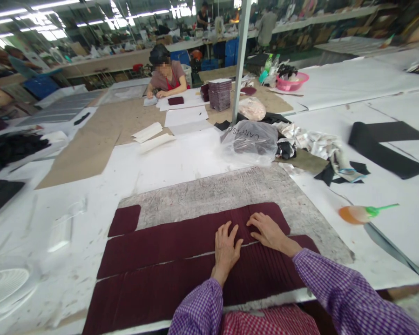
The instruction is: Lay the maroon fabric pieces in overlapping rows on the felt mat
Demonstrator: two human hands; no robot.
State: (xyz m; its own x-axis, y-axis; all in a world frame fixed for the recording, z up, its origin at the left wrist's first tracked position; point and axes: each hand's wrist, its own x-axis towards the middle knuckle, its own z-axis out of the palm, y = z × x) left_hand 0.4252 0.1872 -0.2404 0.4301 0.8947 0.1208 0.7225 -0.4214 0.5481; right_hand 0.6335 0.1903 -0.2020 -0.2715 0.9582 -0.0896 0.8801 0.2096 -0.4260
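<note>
Two long maroon fabric strips lie side by side on a stained grey board (pixel 195 190). My left hand (pixel 226 246) rests palm down, fingers spread, across the gap between the far strip (pixel 160 242) and the near strip (pixel 153 288). To its right, my right hand (pixel 268 231) lies on the far strip near its rounded end, with fingers bent and apart. Fine ripples run through the near strip beneath my hands. A small maroon fabric piece (pixel 125 220) sits beyond the strips' left end.
A glue bottle (pixel 356 214) with a green nozzle lies on the right. Past the board are a plastic bag (pixel 249 139), fabric scraps (pixel 310 144) and a metal post (pixel 240 60). A white fan (pixel 7 288) stands at left. Across the table a co-worker (pixel 167 77) sits near stacked maroon pieces (pixel 219 94).
</note>
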